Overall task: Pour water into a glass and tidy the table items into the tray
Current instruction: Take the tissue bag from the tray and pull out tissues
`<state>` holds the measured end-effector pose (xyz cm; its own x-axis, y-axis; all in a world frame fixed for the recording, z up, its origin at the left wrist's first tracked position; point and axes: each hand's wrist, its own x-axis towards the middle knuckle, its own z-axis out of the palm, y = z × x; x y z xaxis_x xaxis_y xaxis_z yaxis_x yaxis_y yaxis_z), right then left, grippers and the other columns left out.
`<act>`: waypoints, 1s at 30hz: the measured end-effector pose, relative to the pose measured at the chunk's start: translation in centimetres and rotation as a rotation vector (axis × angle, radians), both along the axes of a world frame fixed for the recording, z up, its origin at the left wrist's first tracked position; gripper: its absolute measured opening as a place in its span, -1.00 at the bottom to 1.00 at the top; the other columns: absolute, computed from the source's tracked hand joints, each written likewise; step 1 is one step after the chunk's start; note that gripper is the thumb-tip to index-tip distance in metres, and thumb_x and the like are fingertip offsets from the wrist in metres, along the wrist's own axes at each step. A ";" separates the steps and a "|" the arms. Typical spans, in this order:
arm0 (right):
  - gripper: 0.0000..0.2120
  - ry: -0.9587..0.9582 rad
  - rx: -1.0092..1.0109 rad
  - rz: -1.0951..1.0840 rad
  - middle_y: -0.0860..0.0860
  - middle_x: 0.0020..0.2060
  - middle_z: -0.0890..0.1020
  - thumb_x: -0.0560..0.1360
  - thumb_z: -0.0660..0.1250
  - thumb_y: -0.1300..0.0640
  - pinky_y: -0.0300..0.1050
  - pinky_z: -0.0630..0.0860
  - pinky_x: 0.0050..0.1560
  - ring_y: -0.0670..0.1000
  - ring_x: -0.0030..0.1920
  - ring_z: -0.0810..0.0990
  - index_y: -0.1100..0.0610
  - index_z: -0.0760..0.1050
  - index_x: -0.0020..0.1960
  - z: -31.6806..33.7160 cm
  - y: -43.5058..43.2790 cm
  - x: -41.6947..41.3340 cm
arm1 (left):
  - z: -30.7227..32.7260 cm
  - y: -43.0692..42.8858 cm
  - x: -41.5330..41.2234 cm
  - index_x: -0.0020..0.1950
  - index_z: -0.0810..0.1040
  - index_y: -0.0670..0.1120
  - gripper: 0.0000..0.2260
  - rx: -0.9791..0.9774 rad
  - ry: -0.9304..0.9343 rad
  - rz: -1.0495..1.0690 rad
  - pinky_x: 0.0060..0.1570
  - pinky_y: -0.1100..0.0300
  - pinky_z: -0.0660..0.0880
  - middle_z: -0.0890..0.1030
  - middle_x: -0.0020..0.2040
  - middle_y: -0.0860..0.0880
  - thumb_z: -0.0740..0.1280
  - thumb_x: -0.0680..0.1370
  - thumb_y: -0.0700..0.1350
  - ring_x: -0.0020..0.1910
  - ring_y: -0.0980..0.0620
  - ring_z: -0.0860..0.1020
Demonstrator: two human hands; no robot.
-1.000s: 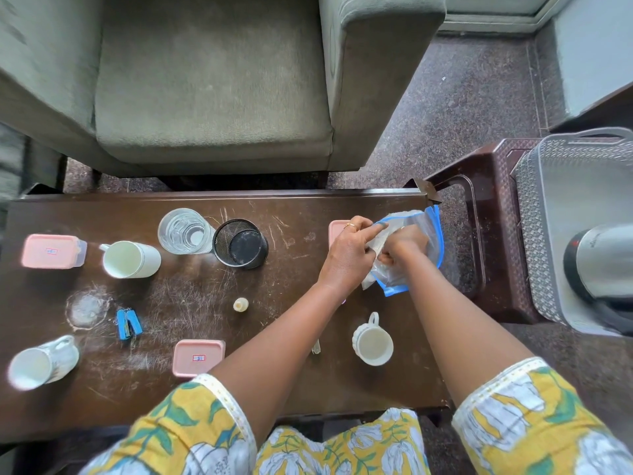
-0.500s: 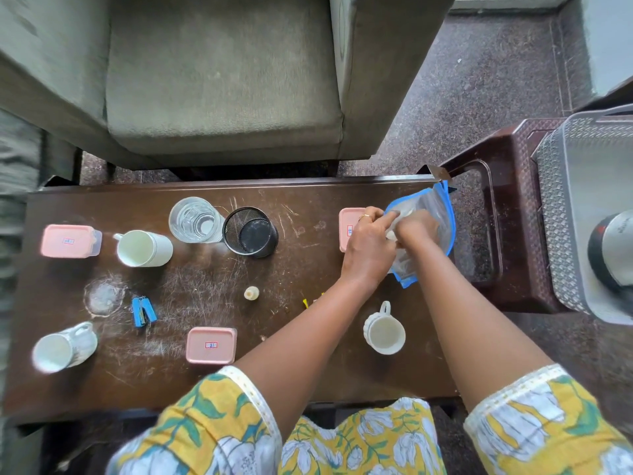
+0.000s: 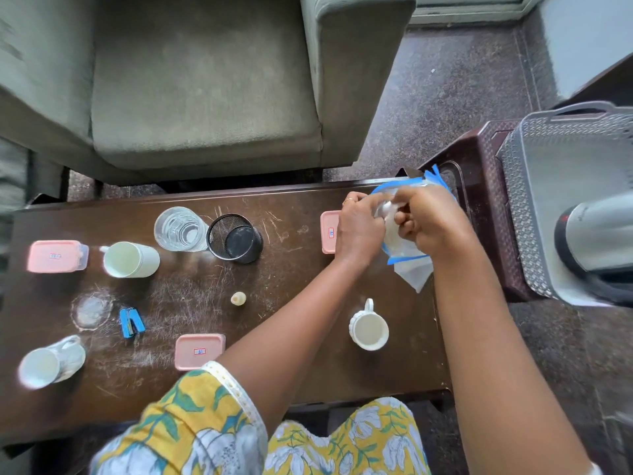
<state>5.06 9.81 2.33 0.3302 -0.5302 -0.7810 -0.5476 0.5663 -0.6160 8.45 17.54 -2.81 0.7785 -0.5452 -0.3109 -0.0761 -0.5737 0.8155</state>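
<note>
My left hand (image 3: 359,228) and my right hand (image 3: 428,221) both grip a clear plastic bag with blue edges (image 3: 406,257) at the far right of the dark wooden table (image 3: 191,286). The bag's lower end hangs between my wrists. A glass holding water (image 3: 180,228) stands at the table's back, beside a black mesh cup (image 3: 235,238). A grey tray (image 3: 548,186) sits on a brown stool to the right, with a steel kettle (image 3: 597,234) inside it.
On the table lie three pink-lidded boxes (image 3: 56,256) (image 3: 199,351) (image 3: 329,232), white cups (image 3: 130,259) (image 3: 369,329) (image 3: 48,363), a blue stapler (image 3: 131,323) and a small white cap (image 3: 238,298). A green armchair (image 3: 205,84) stands behind the table.
The bag has been drawn up and bunched between my hands, which shifted slightly right. The camera view swayed.
</note>
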 end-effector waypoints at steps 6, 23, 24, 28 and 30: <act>-0.77 -0.206 0.171 -0.088 -0.09 -0.67 0.24 0.40 0.22 0.28 -0.45 0.03 -0.67 -0.16 -0.73 0.15 0.11 0.26 -0.38 2.2 -1.3 -1.8 | -0.5 1.9 0.8 0.03 0.58 -0.23 -0.82 -0.003 0.207 -0.004 -0.27 0.38 0.35 0.51 -0.03 -0.14 0.31 0.45 -0.31 -0.11 -0.05 0.49; -0.72 -0.290 -0.125 0.108 0.08 -0.03 0.68 0.39 0.40 0.39 0.02 0.65 -0.13 0.08 -0.06 0.67 0.09 0.57 0.00 -5.1 1.1 -5.5 | -2.4 5.5 1.3 0.03 0.54 -0.21 -0.87 -0.335 0.859 0.050 -0.10 0.13 0.57 0.62 -0.11 -0.06 0.27 0.56 -0.17 -0.12 0.02 0.62; -0.72 -0.286 -0.125 0.126 0.09 -0.04 0.68 0.39 0.41 0.39 0.06 0.62 -0.11 0.09 -0.07 0.67 0.09 0.57 0.00 -5.2 1.1 -5.6 | -2.5 5.8 1.4 -0.01 0.56 -0.16 -0.89 -0.335 0.876 0.023 -0.09 0.12 0.58 0.63 -0.10 -0.06 0.27 0.55 -0.17 -0.11 0.01 0.62; -0.75 -0.335 -0.104 0.162 0.04 -0.22 0.73 0.38 0.39 0.43 0.03 0.63 -0.15 0.05 -0.19 0.70 0.11 0.64 -0.11 -5.5 0.9 -5.6 | -2.8 6.5 1.5 -0.02 0.57 -0.12 -0.87 -0.335 0.897 -0.014 -0.05 0.06 0.54 0.61 -0.10 -0.09 0.23 0.55 -0.22 -0.07 -0.06 0.57; -0.71 -0.395 -0.076 0.164 0.02 -0.25 0.73 0.39 0.34 0.47 -0.04 0.66 -0.16 0.01 -0.21 0.70 0.12 0.68 -0.20 -5.5 0.9 -5.4 | -2.6 6.6 1.7 0.09 0.52 -0.17 -0.84 -0.339 0.885 0.022 -0.12 0.09 0.55 0.59 -0.10 -0.09 0.21 0.56 -0.19 -0.11 -0.02 0.57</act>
<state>-0.38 10.71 -3.18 0.6807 -0.4967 -0.5385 -0.3400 0.4368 -0.8328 10.10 24.12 -5.43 0.3476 -0.7023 -0.6212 0.6575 -0.2898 0.6955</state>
